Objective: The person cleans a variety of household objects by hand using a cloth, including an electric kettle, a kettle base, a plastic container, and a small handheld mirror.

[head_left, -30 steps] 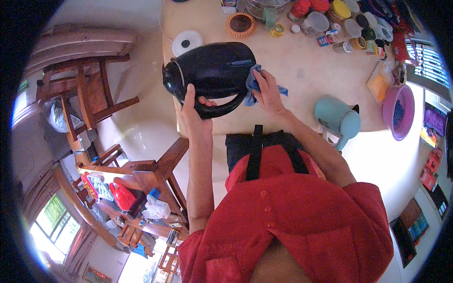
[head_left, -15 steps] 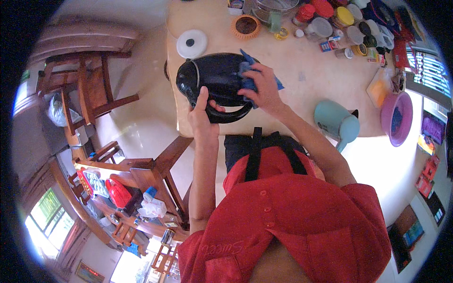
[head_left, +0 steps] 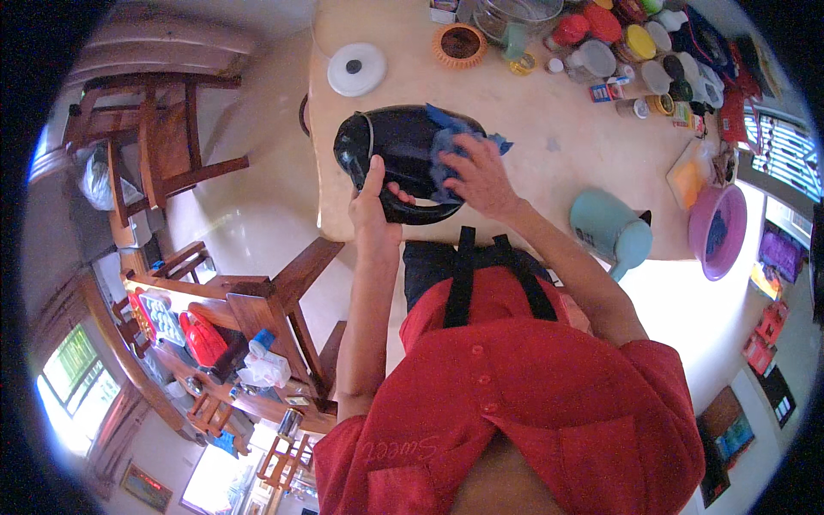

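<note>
A glossy black kettle (head_left: 396, 142) lies on its side over the near left part of the table, its curved handle toward me. My left hand (head_left: 375, 210) is closed around it near the handle, with the thumb along the upper side. My right hand (head_left: 482, 176) presses a crumpled blue cloth (head_left: 444, 144) against the kettle's right end, fingers bent over the fabric. Beyond the kettle lies a round white lid (head_left: 356, 70) with a black knob. To the right of my right forearm a teal jug (head_left: 601, 225) lies tilted at the table edge.
Jars with coloured lids (head_left: 601, 60) crowd the far right of the table (head_left: 549, 172). An orange fluted pot (head_left: 459, 45) and a glass bowl (head_left: 519, 15) stand at the back. A purple basin (head_left: 717, 227) is at the right edge. Wooden chairs (head_left: 184, 129) stand on the left.
My right hand and the cloth have shifted slightly, with the cloth now spread more over the kettle's side. The kettle sits a little lower and further right in the view.
</note>
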A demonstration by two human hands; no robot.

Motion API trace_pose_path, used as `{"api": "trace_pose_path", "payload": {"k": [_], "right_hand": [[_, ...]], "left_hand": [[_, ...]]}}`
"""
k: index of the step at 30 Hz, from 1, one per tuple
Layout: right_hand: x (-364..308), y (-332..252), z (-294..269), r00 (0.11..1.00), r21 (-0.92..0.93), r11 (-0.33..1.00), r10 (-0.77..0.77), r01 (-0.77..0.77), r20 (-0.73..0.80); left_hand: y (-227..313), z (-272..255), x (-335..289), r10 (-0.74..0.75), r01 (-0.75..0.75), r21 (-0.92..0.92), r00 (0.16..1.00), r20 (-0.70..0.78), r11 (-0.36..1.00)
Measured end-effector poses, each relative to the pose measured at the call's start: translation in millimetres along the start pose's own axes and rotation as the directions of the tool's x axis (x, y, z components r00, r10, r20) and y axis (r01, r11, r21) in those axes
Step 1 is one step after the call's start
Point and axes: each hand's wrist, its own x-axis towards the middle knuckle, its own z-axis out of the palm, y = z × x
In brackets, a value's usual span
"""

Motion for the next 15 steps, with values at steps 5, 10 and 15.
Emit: {"api": "trace_pose_path", "payload": {"k": [5, 10, 15], "right_hand": [[-10.4, 3.4, 12.4, 0.965, -0.015, 0.965, 0.259, -0.26, -0.046], [57.3, -46.1, 11.5, 0.99, 0.276, 0.96, 0.086, -0.053, -0.11], [73.9, -55.4, 6.2, 0.897, 0.641, 0.661, 0.431, -0.39, 0.102]], "left_hand": [[-1.2, 1.9, -3.0, 0.063, -0.063, 0.03, 0.998, 0.019, 0.998], [-15.8, -17.8, 19.4, -0.012, 0.009, 0.014, 0.982, 0.188, 1.0], [-22.2, 1.2, 8.7, -0.036, 0.073, -0.162, 0.975, 0.219, 0.984]]}}
